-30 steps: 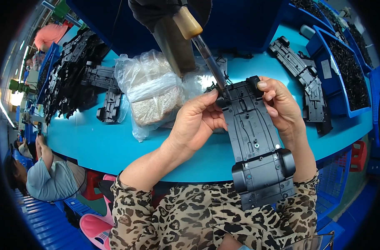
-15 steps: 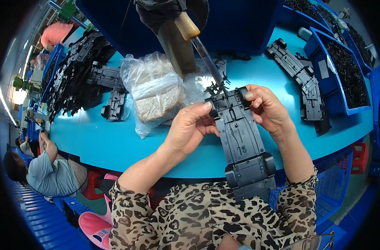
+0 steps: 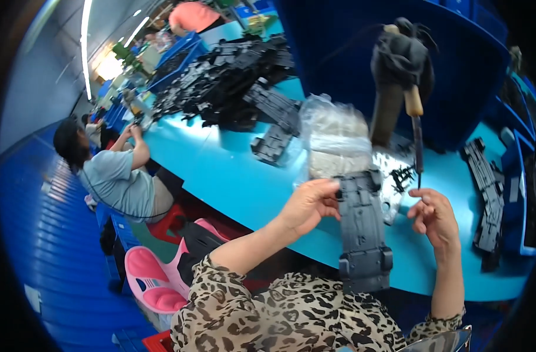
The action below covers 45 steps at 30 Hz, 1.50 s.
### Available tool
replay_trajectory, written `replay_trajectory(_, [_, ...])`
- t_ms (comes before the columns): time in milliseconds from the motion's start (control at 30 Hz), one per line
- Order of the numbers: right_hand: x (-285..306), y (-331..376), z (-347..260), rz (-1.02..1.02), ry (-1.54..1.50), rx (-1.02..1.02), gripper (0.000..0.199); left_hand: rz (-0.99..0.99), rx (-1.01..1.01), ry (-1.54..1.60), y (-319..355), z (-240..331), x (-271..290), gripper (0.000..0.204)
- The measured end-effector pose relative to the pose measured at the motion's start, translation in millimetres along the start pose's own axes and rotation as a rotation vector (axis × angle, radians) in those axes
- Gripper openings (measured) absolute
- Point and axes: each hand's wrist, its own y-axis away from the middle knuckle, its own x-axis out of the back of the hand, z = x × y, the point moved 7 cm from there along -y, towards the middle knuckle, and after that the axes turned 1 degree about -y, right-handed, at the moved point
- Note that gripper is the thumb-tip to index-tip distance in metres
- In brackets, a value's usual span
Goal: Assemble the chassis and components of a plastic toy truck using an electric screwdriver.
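Note:
My left hand [image 3: 312, 205] grips a black plastic toy car chassis [image 3: 363, 234] by its far left corner, thumb on top. The chassis lies lengthwise toward me, wheel parts at both ends, its near end over my lap. Off to its right, my right hand [image 3: 435, 220] is raised with fingers loosely bent and apart, nothing visible in them. Just above those fingertips is the tip of a hanging tool [image 3: 419, 141] with a yellowish handle and a thin dark shaft. Small black pieces [image 3: 402, 176] lie on a sheet between the chassis and the tool.
Behind the chassis stands a clear plastic bag [image 3: 338, 138] with pale contents. Black chassis parts are heaped [image 3: 221, 82] at the far left; more chassis [image 3: 485, 199] lie at the right beside a blue bin [image 3: 523, 182]. A co-worker [image 3: 124, 176] sits to the left, near a pink chair [image 3: 156, 276].
My view has swung left. My right hand has let go of the chassis and moved away to its right. The chassis has come away from the hanging tool's tip, still in my left hand.

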Motion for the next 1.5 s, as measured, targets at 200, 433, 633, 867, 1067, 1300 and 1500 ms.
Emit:
replay_trajectory(200, [4,-6,9,0.067,0.008,-0.010,0.022,0.142,-0.552,0.089,17,130,81,0.022])
replay_trajectory(433, [-10,-9,11,0.060,0.002,-0.034,0.019,0.484,-1.031,0.295,26,277,204,0.031])
replay_trajectory(633, [7,-3,12,0.118,-0.008,-0.023,0.018,0.457,-0.912,0.384,-14,247,180,0.056])
replay_trajectory(867, [-1,-4,0,0.043,0.093,-0.012,0.022,0.307,-0.557,0.057,-7,132,109,0.030])
replay_trajectory(1067, [13,43,-59,0.302,1.086,0.476,0.031,0.088,-0.389,-0.018,-7,63,17,0.022])
replay_trajectory(1300, [130,50,-116,1.067,1.885,0.397,0.062,-0.020,-0.194,-0.050,-8,16,-33,0.020])
replay_trajectory(1500, [147,39,-110,0.879,1.900,0.211,0.063,-0.111,-0.065,-0.075,-7,-14,-53,0.020])
